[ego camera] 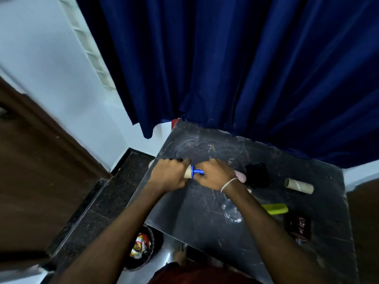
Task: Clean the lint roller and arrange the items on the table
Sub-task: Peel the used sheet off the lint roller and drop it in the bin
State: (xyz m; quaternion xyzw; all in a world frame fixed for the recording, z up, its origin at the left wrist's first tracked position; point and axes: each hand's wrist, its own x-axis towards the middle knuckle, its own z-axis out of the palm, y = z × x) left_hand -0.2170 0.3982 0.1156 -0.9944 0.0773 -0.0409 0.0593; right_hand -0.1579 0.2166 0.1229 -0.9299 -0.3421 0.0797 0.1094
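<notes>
Both hands hold the lint roller (191,172) above the left part of the dark scratched table (205,212). My left hand (170,175) is closed around its beige roll end. My right hand (215,174) grips its blue handle; a pale pink end sticks out past the wrist. A spare cardboard tube (299,185) lies at the right, a black object (258,174) sits beside my right wrist, and a yellow-green item (274,208) lies nearer me.
A clear glass (231,212) lies under my right forearm. A dark red packet (298,227) sits near the table's right front. A waste bin (141,247) with wrappers stands on the floor at left. A blue curtain (246,68) hangs behind the table.
</notes>
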